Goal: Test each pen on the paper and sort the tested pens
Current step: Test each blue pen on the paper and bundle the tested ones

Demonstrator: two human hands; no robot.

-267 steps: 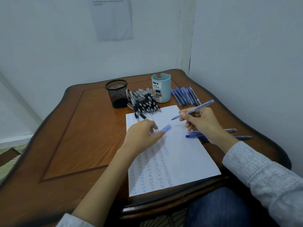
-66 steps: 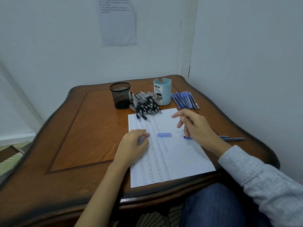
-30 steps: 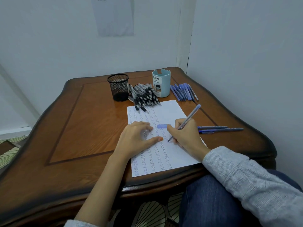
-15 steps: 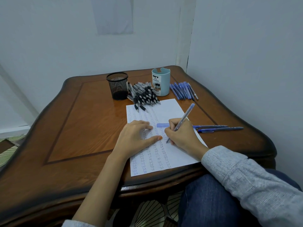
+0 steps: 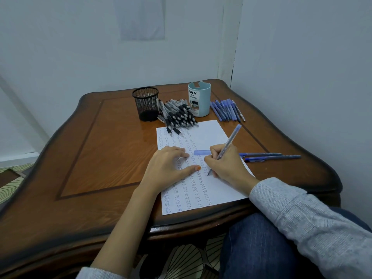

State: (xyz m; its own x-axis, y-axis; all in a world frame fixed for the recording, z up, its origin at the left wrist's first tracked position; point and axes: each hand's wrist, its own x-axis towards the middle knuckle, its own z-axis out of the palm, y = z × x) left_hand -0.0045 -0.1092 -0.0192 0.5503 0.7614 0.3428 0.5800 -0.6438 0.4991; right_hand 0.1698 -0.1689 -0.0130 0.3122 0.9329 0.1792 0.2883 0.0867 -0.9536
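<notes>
Your right hand [image 5: 225, 166], which hovered empty over the paper [image 5: 211, 133] two seconds back, now has a blue pen [image 5: 227, 147] and has brought its tip down onto the sheet near the table's [image 5: 100, 148] front edge. The fingers are curled round the lower barrel in a writing pinch, the top end slanting up toward the far right corner. Your left hand [image 5: 167, 168] lies flat, fingers spread, pressing the sheet down and holding nothing. The pen's cap [image 5: 201, 152] lies loose on the paper between your hands.

The pen looks light and stiff, with a smooth plastic barrel that may slip, so keep your hold low near the tip while you write. For the sorting, mid-barrel is probably the best place to hold it. The paper is thin and likely slides on polished wood, so keep it pinned. The cap is small and may roll.

Black pens [image 5: 179, 116] are heaped at the far edge, with a row of blue ones [image 5: 226, 109] toward the far right corner. Two pens [image 5: 269, 157] lie near the right edge.
</notes>
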